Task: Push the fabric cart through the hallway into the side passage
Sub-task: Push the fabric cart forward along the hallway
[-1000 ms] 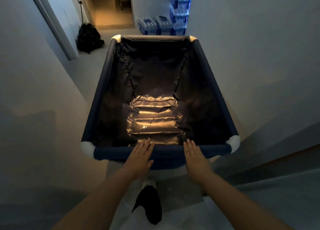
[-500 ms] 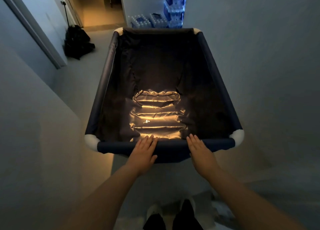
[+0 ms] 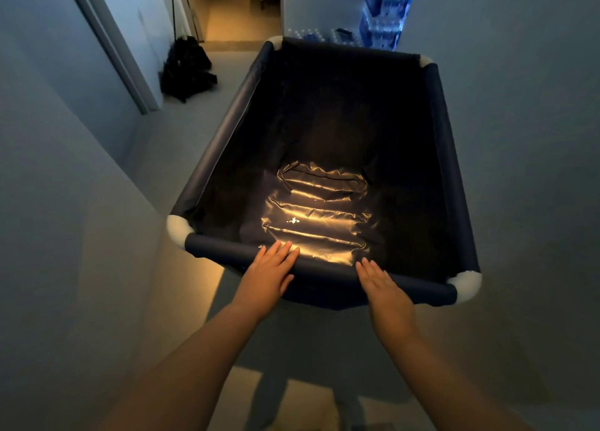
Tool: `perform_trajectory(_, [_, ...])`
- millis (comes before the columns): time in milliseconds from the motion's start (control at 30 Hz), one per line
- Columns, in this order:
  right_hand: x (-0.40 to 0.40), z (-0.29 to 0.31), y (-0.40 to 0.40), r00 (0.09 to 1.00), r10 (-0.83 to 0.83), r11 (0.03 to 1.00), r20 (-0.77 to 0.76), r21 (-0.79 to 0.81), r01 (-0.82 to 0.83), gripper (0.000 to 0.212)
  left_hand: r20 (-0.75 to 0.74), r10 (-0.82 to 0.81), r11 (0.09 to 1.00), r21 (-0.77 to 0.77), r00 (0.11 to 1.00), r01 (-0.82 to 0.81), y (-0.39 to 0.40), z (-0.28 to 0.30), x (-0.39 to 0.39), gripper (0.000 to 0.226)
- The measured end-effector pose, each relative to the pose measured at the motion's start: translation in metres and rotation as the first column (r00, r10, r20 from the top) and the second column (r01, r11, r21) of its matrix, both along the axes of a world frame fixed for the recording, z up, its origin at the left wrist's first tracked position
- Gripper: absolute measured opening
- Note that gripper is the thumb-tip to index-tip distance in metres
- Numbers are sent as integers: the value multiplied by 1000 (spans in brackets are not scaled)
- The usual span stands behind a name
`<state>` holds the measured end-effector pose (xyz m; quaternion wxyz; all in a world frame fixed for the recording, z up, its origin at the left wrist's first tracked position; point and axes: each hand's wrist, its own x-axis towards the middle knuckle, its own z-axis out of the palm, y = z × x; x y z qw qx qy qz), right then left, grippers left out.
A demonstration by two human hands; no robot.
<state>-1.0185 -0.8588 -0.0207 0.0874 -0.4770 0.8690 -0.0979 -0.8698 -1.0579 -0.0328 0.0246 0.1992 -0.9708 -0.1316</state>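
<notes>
A dark navy fabric cart (image 3: 224,128) with white corner joints fills the middle of the head view, its shiny liner lit at the bottom and nothing inside. My left hand (image 3: 269,275) lies flat on the near rim bar, fingers together and pointing forward. My right hand (image 3: 386,291) rests on the same bar further right, palm down, fingers extended. Neither hand wraps the bar. The cart sits slightly skewed, its far end angled to the right.
Walls run close on both sides. A black bag (image 3: 186,70) lies on the floor at the left by a door frame (image 3: 113,47). Stacked packs of water bottles (image 3: 383,15) stand past the cart's far right corner. A warm-lit opening (image 3: 237,12) lies ahead.
The cart has rolled forward down the hallway and turned a little, its far end now swung toward the right. Both hands stay pressed on the near rim.
</notes>
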Motion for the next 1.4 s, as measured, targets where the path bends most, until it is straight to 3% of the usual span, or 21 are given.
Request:
perform_trajectory(233, [-36, -3, -29, 997, -34, 991, -67, -128, 25, 90, -200, 113, 994, 22, 973, -111, -22, -10, -45, 45])
perform_trajectory(467, [-77, -14, -55, 998, -33, 987, -48, -160, 24, 83, -269, 154, 987, -1, 951, -160, -45, -15, -86, 37])
perform_trajectory(867, [-143, -30, -76, 998, 37, 988, -46, -150, -43, 76, -282, 197, 979, 15, 939, -201, -61, -11, -135, 32])
perform_trajectory(1400, [-187, -19, -56, 983, 179, 970, -50, -155, -185, 62, -280, 395, 919, 102, 875, -382, -7, -12, -153, 33])
